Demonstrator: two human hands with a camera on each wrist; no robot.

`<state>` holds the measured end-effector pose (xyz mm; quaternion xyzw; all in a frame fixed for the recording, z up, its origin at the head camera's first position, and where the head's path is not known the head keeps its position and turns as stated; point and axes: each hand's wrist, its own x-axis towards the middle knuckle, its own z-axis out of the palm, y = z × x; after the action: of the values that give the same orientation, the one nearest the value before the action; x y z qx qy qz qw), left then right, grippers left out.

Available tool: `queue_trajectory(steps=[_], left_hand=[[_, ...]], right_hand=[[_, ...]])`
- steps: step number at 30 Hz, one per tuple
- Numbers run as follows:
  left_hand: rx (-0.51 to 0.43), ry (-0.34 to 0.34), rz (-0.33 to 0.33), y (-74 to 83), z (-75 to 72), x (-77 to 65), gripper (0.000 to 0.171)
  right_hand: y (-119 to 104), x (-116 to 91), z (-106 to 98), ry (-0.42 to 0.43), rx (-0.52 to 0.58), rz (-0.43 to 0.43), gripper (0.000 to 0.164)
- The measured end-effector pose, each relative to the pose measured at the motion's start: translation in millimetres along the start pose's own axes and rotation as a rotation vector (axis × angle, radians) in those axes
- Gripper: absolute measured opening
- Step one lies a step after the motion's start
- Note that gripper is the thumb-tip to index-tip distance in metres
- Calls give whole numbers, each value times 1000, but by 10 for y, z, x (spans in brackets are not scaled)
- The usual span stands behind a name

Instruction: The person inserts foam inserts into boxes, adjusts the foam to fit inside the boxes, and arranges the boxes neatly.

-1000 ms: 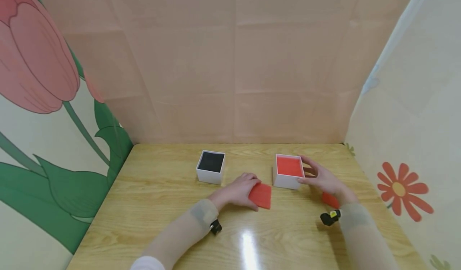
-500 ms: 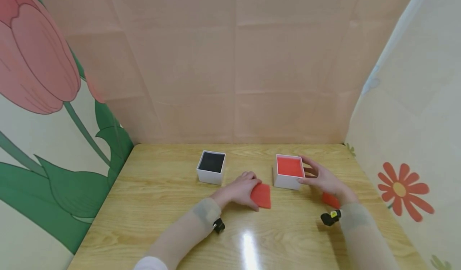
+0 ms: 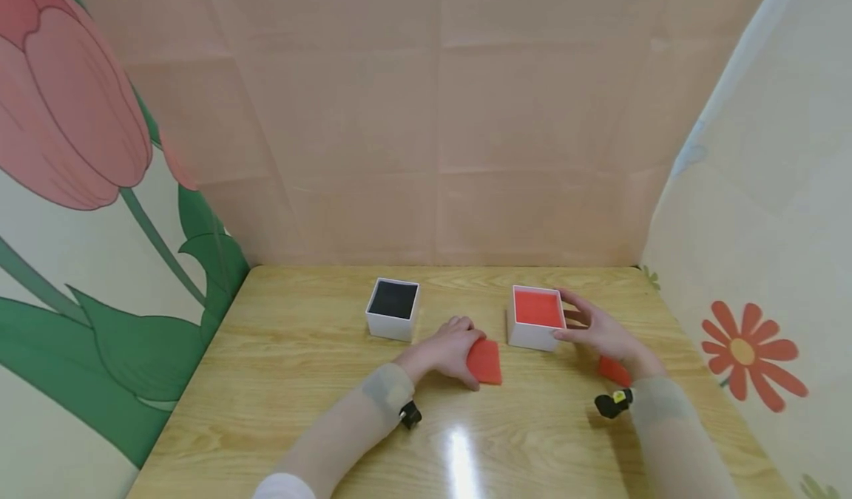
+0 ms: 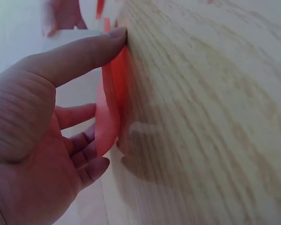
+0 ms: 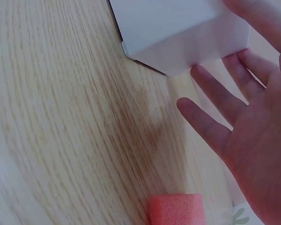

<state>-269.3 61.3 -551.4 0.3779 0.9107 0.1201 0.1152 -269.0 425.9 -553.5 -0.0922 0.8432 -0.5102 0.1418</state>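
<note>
My left hand [image 3: 451, 352] holds a thin square red foam piece [image 3: 485, 362] on the table between thumb and fingertips. In the left wrist view the red foam [image 4: 107, 124] bows, its edge lifted, with the thumb near one side and fingers at the other. My right hand [image 3: 604, 338] grips the right side of a white box [image 3: 532, 338], thumb on its front corner and fingers behind. Red foam [image 3: 538, 308] fills the inside of this box. The right wrist view shows the fingertips against the white box wall [image 5: 192, 51].
A second white box [image 3: 389, 328] with a black insert [image 3: 393, 300] stands to the left. Another red foam block [image 3: 614, 371] lies partly beneath my right wrist. Printed cloths surround the wooden table [image 3: 293, 351] at the back and sides.
My left hand has closed in slightly on the red foam piece, and less of the foam shows. The right hand and its box hold still; the head view shifts slightly.
</note>
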Motion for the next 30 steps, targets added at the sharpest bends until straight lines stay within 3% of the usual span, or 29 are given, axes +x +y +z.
queue_trajectory(steps=[13, 23, 30], left_hand=[[-55, 66, -5, -42, -20, -58, 92], [-161, 108, -18, -42, -5, -79, 88], [-97, 103, -27, -9, -29, -121, 91]], right_hand=[[-4, 9, -4, -2, -11, 0, 104], [19, 21, -6, -1, -4, 5, 105], [35, 22, -7, -1, -2, -3, 104]])
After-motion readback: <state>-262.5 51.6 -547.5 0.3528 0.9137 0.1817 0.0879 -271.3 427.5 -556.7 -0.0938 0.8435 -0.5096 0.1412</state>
